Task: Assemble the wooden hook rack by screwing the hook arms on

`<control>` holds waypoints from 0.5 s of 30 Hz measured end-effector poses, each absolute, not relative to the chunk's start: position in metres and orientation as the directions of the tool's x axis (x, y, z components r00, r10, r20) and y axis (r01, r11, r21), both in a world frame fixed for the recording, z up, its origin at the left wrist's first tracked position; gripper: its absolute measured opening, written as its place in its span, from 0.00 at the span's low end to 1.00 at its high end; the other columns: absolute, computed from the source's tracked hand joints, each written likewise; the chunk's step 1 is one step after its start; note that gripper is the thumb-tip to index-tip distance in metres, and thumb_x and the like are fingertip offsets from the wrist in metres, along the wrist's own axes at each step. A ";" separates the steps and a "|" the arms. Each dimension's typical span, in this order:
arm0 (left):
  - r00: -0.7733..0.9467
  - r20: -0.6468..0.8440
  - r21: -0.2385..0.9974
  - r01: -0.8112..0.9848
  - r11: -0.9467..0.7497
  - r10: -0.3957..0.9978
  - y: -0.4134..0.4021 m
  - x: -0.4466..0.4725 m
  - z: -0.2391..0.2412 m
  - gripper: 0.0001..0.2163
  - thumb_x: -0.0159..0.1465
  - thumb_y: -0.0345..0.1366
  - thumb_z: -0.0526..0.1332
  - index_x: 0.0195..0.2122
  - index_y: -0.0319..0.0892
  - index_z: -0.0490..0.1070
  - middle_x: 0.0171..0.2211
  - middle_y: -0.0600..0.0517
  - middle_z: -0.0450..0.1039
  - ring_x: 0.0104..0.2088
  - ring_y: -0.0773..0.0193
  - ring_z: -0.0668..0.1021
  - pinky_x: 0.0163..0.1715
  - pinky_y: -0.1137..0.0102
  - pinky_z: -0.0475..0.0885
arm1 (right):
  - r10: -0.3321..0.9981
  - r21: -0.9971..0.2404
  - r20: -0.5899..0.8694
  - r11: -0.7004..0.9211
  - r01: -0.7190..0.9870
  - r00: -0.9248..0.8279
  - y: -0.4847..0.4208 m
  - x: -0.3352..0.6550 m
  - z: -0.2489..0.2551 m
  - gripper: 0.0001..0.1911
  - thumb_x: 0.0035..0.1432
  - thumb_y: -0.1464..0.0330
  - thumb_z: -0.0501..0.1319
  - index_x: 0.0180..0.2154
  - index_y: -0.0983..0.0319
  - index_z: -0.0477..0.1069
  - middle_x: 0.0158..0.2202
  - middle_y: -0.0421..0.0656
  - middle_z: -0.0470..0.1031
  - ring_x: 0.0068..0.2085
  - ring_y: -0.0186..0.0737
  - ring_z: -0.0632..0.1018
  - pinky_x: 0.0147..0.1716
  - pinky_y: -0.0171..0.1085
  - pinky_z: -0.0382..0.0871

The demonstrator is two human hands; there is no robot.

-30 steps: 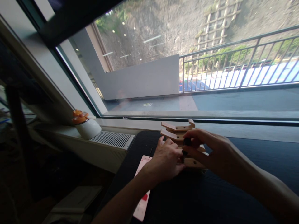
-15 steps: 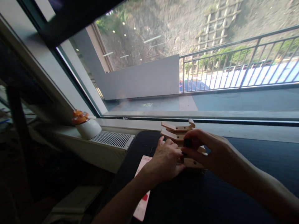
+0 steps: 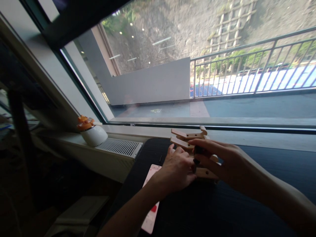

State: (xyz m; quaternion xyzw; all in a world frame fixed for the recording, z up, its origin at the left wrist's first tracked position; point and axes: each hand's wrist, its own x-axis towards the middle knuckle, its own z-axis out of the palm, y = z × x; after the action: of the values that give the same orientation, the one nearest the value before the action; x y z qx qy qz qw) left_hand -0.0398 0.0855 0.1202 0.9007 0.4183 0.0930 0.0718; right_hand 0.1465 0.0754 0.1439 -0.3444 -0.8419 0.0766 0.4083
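A pale wooden hook rack [image 3: 200, 135] with curled ends and dark screw holes lies on the black table, partly hidden by both hands. My left hand [image 3: 178, 168] is closed on the rack's left side, its fingers bent over the wood and its thumb low near the front piece. From the right, my right hand [image 3: 217, 153] pinches the black handle of what looks like a short screwdriver [image 3: 197, 151]. The handle stands roughly upright above the rack, close to my left fingertips. Where its tip meets the wood is hidden behind the fingers.
A phone [image 3: 151, 217] with a lit screen lies partly under my left forearm. Near it is a small dark screw [image 3: 160, 159]. A white pot with an orange top [image 3: 92, 133] stands on the ledge beside a vent grille [image 3: 120, 147]. A large window borders the table's far side.
The fingers of my right hand have shifted around the black handle, with the forefinger now reaching further left over it. My left hand and the rack stay in place.
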 end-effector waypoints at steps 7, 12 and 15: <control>0.634 0.110 0.218 0.736 -0.641 0.765 0.084 -0.040 0.121 0.08 0.64 0.41 0.65 0.43 0.47 0.78 0.46 0.48 0.77 0.55 0.49 0.72 0.64 0.40 0.53 | 0.641 -0.405 0.635 0.751 0.521 -0.431 0.074 0.146 0.146 0.19 0.60 0.73 0.59 0.51 0.55 0.77 0.41 0.44 0.84 0.34 0.42 0.84 0.35 0.37 0.78; 0.623 0.120 0.229 0.740 -0.632 0.773 0.085 -0.042 0.120 0.14 0.61 0.38 0.66 0.49 0.46 0.75 0.50 0.46 0.76 0.56 0.49 0.71 0.65 0.41 0.52 | 0.646 -0.396 0.644 0.740 0.544 -0.410 0.075 0.147 0.146 0.17 0.60 0.71 0.59 0.50 0.57 0.77 0.38 0.45 0.84 0.32 0.41 0.83 0.34 0.37 0.78; 0.638 0.107 0.194 0.738 -0.646 0.762 0.083 -0.046 0.123 0.14 0.60 0.39 0.67 0.48 0.44 0.75 0.50 0.46 0.75 0.55 0.49 0.71 0.64 0.43 0.53 | 0.645 -0.395 0.649 0.739 0.546 -0.404 0.075 0.148 0.145 0.15 0.60 0.71 0.59 0.48 0.58 0.78 0.39 0.46 0.84 0.31 0.41 0.83 0.34 0.36 0.78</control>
State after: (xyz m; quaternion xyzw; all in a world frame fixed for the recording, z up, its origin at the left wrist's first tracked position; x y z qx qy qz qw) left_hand -0.0463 0.0828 0.1233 0.9027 0.4156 0.0900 0.0660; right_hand 0.1476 0.0750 0.1453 -0.3562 -0.8356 0.0597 0.4140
